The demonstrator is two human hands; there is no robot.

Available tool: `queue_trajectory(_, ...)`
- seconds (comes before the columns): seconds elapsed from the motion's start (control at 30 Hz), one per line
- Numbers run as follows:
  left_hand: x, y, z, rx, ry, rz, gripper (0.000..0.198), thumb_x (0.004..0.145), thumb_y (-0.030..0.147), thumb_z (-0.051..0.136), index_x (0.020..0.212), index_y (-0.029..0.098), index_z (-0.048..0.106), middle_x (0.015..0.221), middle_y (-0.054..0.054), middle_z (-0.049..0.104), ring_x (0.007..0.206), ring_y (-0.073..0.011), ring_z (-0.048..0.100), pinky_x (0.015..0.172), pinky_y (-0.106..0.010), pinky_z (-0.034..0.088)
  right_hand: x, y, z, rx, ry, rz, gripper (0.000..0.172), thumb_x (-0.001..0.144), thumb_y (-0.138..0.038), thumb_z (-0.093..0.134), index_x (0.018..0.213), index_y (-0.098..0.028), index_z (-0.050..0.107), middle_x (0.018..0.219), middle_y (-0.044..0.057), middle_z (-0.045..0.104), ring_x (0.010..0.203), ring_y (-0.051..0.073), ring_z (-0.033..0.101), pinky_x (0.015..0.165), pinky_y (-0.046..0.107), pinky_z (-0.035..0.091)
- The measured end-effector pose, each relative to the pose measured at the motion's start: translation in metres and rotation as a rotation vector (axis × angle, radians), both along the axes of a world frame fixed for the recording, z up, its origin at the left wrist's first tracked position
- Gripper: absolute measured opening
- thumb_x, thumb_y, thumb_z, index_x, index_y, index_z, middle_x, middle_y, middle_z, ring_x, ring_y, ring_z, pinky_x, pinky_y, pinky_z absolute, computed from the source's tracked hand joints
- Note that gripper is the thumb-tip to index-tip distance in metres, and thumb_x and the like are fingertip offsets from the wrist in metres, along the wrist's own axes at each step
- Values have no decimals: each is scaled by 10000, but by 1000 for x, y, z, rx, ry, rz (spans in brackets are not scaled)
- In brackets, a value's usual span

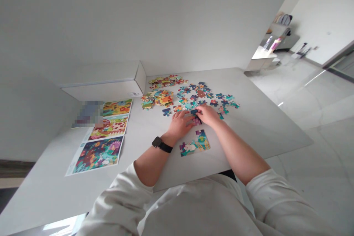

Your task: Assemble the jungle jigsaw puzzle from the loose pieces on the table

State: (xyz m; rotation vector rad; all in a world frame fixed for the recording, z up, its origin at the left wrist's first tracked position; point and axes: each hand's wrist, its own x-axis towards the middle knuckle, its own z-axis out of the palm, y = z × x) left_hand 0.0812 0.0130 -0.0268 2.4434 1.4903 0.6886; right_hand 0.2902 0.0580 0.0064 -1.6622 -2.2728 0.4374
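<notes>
My left hand [179, 124], with a black watch [162, 144] on its wrist, lies low on the white table [249, 125], its fingers reaching toward my right hand. My right hand [207, 114] pinches a dark blue jigsaw piece [194, 111] at its fingertips. Just below the fingers sits a pink and purple piece [197, 121]. Nearer me, a joined section of puzzle [195, 143] shows a white animal. Loose pieces [201, 96] are scattered beyond my hands, and two heaps of pieces [157, 99] lie further left.
Printed puzzle picture sheets [97, 155] lie at the table's left, partly covered by a pixelated patch [88, 114]. A white box [103, 84] stands by the wall. The table's right edge drops to a glossy tiled floor [312, 107].
</notes>
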Motion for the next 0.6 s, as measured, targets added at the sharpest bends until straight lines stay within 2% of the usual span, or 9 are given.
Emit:
queue_trajectory(0.37,0,0,-2,38,20,-19,303,987,415,772,1279,352,823,1482,-89,659,1372,-348,597,1222,-587,456,-4,-5,2,32,-68,-28,281,997,-250,746,1270,-285,809,1288,85,758,1110,245,736,976,333,557)
queue_trajectory(0.6,0,-1,0,69,38,-30,283,989,396,765,1258,343,835,1494,-84,675,1378,-358,601,1226,-615,455,2,-6,8,-33,-65,64,184,967,-215,779,1131,-262,846,1225,64,799,1141,232,736,1023,324,543)
